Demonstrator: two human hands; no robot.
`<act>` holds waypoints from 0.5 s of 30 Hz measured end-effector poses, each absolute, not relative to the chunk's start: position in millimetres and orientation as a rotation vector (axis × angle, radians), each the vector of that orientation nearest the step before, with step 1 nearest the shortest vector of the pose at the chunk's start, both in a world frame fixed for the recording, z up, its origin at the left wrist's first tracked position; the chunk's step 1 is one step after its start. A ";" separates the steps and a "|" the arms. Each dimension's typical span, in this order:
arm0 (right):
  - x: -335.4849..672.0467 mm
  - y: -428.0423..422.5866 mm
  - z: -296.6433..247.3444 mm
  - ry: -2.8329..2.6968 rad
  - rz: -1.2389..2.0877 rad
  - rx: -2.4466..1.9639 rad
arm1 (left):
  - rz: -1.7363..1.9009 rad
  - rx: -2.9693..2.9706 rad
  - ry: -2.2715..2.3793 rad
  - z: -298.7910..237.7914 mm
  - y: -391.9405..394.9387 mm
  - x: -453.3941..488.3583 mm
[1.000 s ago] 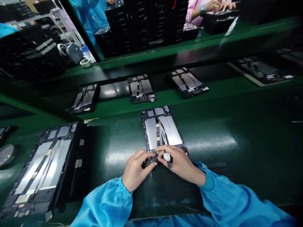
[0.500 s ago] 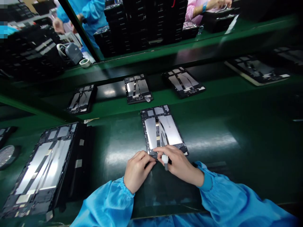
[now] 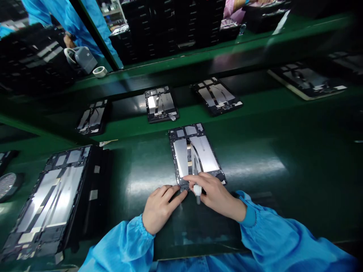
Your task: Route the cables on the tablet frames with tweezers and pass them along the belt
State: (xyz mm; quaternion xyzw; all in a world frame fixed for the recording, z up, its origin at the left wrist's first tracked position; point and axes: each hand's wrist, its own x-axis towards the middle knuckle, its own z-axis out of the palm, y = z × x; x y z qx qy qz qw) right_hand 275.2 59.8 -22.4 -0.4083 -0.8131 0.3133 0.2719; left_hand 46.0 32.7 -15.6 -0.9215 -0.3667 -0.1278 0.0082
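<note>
An opened tablet (image 3: 204,150), with silver battery panels and dark ribbon cables, lies on the green bench before me. My left hand (image 3: 159,207) rests at its near left corner, fingers stretched, thumb and forefinger apart against the edge. Over the near edge is my right hand (image 3: 217,196), its fingers closed round a slim grey tool (image 3: 197,190) with a white wrap at its middle. The forefinger of that hand reaches across the tablet's lower frame. The tool's working end is hard to make out against the tablet, and the right hand covers the lower right part.
A stack of opened tablets (image 3: 53,192) stands at left, near a round metal-faced object (image 3: 8,186). Several more tablets, including one at centre (image 3: 161,104), lie along the strip behind. A tape roll (image 3: 100,71) sits on the ledge; co-workers' sleeves and black tray stacks (image 3: 176,30) are beyond.
My left hand has shifted slightly left and its fingers have opened out from a pinch. The right hand and tool stay nearly still. Tablets on the back strip appear a little further left.
</note>
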 end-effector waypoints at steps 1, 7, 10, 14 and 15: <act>274.7 60.5 -22.3 -2.189 0.847 -1.105 | -0.399 -2.882 -1.135 -15.7 32.8 46.5; 287.1 59.0 -11.6 -1.960 0.980 -1.067 | -0.332 -2.820 -1.160 -16.2 29.5 53.7; 299.7 50.4 -2.6 -1.820 1.135 -1.082 | -0.354 -2.803 -1.203 -15.8 27.3 57.7; 302.4 39.2 -1.7 -1.722 1.324 -1.173 | -0.357 -2.807 -1.226 -15.3 25.6 59.8; 300.6 37.9 -3.4 -1.704 1.337 -1.199 | -0.356 -2.809 -1.229 -15.5 25.4 59.8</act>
